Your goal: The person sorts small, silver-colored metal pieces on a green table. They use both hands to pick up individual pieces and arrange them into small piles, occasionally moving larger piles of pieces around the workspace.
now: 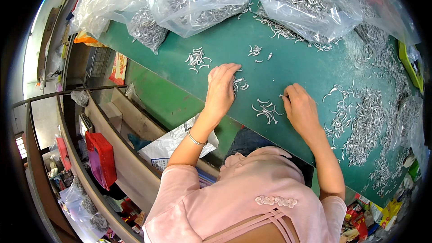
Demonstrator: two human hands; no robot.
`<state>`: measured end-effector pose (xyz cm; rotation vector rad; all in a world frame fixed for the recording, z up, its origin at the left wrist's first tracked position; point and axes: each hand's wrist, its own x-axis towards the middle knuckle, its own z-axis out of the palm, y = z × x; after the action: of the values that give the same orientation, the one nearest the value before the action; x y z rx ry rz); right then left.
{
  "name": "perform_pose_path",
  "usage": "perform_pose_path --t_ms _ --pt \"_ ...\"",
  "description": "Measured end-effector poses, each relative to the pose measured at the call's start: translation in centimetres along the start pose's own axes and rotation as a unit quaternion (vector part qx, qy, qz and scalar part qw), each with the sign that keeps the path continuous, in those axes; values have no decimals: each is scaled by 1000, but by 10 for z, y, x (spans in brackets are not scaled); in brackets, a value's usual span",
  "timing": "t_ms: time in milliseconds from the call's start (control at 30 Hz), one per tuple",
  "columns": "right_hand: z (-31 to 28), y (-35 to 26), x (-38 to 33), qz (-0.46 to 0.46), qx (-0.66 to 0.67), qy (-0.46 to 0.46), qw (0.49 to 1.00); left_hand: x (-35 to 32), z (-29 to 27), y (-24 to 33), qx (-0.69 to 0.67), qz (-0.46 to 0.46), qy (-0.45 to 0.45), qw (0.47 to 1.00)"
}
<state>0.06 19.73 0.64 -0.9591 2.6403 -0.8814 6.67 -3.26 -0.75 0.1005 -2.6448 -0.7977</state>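
My left hand [220, 87] is over the green tabletop [180, 90], its fingers curled together toward the right. Beside its fingertips lies a small group of curved silvery metal pieces [241, 84]; whatever the fingers pinch is hidden. To the right, my right hand [299, 105] has thumb and fingers closed, with the end of a small curved metal piece [281, 96] showing at the tips. Between and below the hands sits another loose cluster of curved pieces [267, 111]. Farther off are a small cluster [254, 50] and a larger one [197, 59].
Clear plastic bags of metal pieces [310, 6] line the far side. A wide heap of loose pieces [366, 126] spreads at the right, near a yellow-green bin [410, 67]. On the left stand shelving and a red basket [101, 159]. A white sack [166, 146] lies below my left forearm.
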Motion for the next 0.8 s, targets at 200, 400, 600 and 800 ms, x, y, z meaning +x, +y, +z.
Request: perform_pose_path --t_ms 200,400,600,800 --pt "-1 -8 -5 6 33 -22 999 -4 -9 -14 -5 0 -44 999" --pt "-14 1 -8 29 139 1 990 5 -2 4 -40 51 -61 996" --pt "-25 7 -19 86 151 -18 985 -8 -2 2 -30 55 -84 994" --pt "-11 -3 -31 -8 74 -7 997 -5 4 -8 -21 58 -49 997"
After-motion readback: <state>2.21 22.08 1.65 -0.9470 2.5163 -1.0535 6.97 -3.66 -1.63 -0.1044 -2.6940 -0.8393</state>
